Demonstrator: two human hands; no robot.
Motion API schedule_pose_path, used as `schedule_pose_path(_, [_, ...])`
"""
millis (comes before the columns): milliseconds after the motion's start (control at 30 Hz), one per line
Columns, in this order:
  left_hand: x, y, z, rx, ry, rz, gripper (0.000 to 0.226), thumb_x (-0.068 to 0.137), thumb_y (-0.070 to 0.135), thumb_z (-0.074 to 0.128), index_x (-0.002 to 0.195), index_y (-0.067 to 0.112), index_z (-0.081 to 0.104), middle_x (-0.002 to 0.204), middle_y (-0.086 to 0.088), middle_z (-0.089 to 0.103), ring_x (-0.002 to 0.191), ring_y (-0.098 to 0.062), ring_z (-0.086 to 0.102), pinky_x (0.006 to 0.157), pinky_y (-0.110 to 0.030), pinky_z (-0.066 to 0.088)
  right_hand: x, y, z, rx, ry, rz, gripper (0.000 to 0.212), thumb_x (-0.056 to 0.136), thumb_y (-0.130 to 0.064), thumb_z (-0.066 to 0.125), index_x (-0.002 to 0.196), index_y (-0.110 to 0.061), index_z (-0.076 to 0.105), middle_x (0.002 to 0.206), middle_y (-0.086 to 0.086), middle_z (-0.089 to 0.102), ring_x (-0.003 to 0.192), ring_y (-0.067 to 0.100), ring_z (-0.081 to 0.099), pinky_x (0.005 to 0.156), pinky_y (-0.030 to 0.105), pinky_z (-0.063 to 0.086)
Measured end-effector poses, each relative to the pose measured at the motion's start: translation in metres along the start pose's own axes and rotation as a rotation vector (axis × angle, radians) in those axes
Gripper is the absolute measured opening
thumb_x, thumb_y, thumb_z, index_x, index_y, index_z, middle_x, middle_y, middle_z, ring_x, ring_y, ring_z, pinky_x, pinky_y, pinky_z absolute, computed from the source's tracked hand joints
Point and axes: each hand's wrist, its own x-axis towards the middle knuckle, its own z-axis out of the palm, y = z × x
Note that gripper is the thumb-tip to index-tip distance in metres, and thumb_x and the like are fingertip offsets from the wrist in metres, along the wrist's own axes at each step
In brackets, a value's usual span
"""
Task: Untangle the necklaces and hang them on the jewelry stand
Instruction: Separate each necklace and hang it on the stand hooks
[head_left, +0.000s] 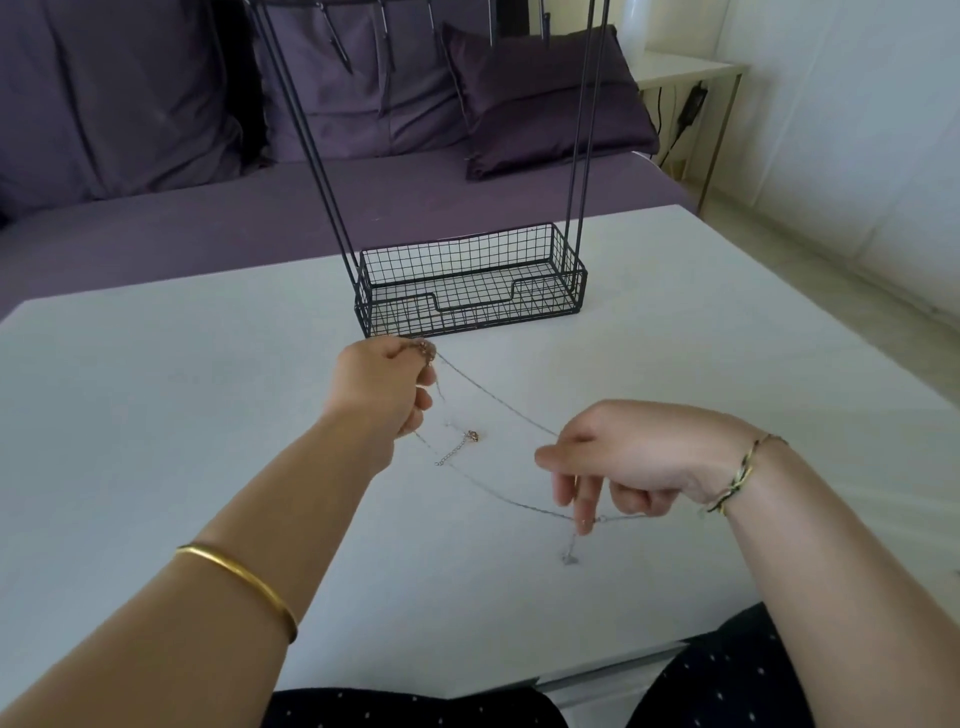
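Left grip first: the left hand (384, 389) is curled tight round a bunched knot of the necklaces (425, 351). A rose-gold clump shows at its knuckles, above the table's middle and just in front of the stand (548, 302). The right hand (639, 457), nearer the right edge, points its fingers down and pinches a thin silver strand at the fingertips (584, 522), so this grip is narrow and holds chain too. Two strands run between the hands. The upper one goes nearly taut from the left knuckles to the thumb side of the right hand, and the lower one sags from under the left hand to the right fingertips. Between them is a small rose-gold pendant (471, 436) with a short extender chain; I cannot tell whether it lies on the table (156, 415) or hangs just above it. A tiny silver charm (569, 559) dangles below the right fingertips. The stand — a black wire basket with thin rods rising out of view — sits near the far edge. A gold bangle (244, 582) circles the left forearm and a braided bracelet (737, 483) the right wrist. A purple sofa (156, 130) lies beyond the far edge.
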Motion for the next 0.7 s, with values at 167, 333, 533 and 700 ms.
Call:
schedule_pose_path(167, [-0.016,-0.003,0.002,-0.040,-0.114,-0.061,0.024,0.093,0.001,0.049,0.101,0.013,0.068,0.091,-0.002,0.074,0.039,-0.006,0.036,0.035,-0.014,0.028,0.009,0.004,0.006,-0.205,-0.003,0.055,0.018,0.089,-0.017,0.055,0.078,-0.003,0.058,0.072,0.014,0.055,0.054,0.022,0.047,0.046,0.023,0.042])
schedule_pose_path(333, [-0.036,-0.016,0.007,-0.096,-0.227,-0.109,0.042,0.090,-0.010,0.037,0.106,0.014,0.067,0.096,0.000,0.074,0.041,-0.006,0.033,0.036,-0.014,0.028,0.013,0.000,0.003,-0.405,0.275,-0.024,0.017,0.087,-0.018,0.063,0.094,-0.004,0.067,0.079,0.007,0.062,0.066,0.021,0.055,0.054,0.022,0.039])
schedule_pose_path(533, [-0.051,-0.029,0.019,-0.307,-0.242,-0.160,0.047,0.086,-0.013,0.033,0.110,0.012,0.065,0.098,-0.002,0.071,0.039,-0.006,0.032,0.035,-0.015,0.026,0.036,-0.012,0.011,0.194,0.542,-0.199,0.024,0.088,0.000,0.044,0.097,-0.011,0.063,0.089,0.009,0.070,0.084,0.022,0.065,0.076,0.029,0.049])
schedule_pose_path(700, [-0.061,-0.037,0.032,-0.563,-0.191,-0.163,0.038,0.086,-0.004,0.042,0.108,0.013,0.068,0.079,0.002,0.066,0.041,-0.007,0.034,0.036,-0.017,0.027,0.040,-0.028,0.015,0.520,0.445,-0.220,0.020,0.090,0.000,0.032,0.082,-0.008,0.048,0.064,0.010,0.060,0.052,0.025,0.060,0.069,0.041,0.055])
